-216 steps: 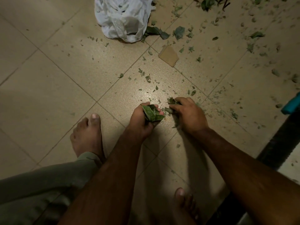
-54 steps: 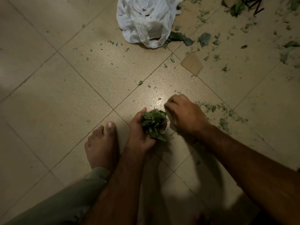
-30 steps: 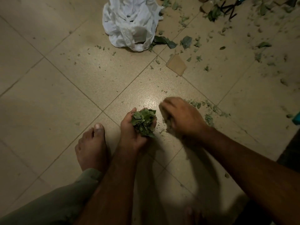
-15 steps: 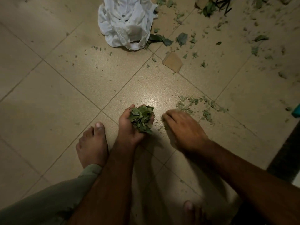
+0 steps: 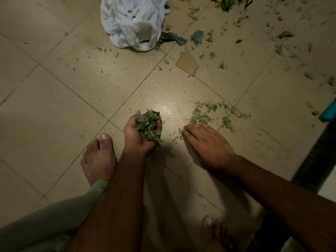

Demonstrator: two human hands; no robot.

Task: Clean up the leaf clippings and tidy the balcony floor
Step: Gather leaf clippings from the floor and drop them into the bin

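You crouched over a beige tiled balcony floor (image 5: 54, 106) lit by a small pool of light. A crumpled white plastic bag (image 5: 132, 24) lay at the far edge of the view, and everything else is placed from it.

Well nearer to you than the bag, on its left side, your bare left foot (image 5: 99, 159) stood flat on the tiles, with an olive trouser leg (image 5: 45, 224) behind it. Your right foot (image 5: 214, 231) showed dimly, nearest to you of all and to the bag's right.

Straight towards you from the bag, your left hand (image 5: 138, 137) was turned palm up and cupped, its fingers curled round a handful of leaf clippings (image 5: 148, 123), held just above the floor. Towards you and to the right of the bag, your right hand (image 5: 207, 144) lay palm down with fingers straight and close together, the fingertips at the near edge of a loose patch of clippings (image 5: 209, 115) on the tiles.

Just beside the bag's right edge lay a large dark leaf (image 5: 172, 38), and more scattered leaf bits (image 5: 283, 35) spread far to the bag's right. A flat tan piece (image 5: 187, 63), of a material you could not tell, lay near the bag, a little towards you and to the right. Far right of the bag, a teal object (image 5: 328, 113) was cut off by the edge.
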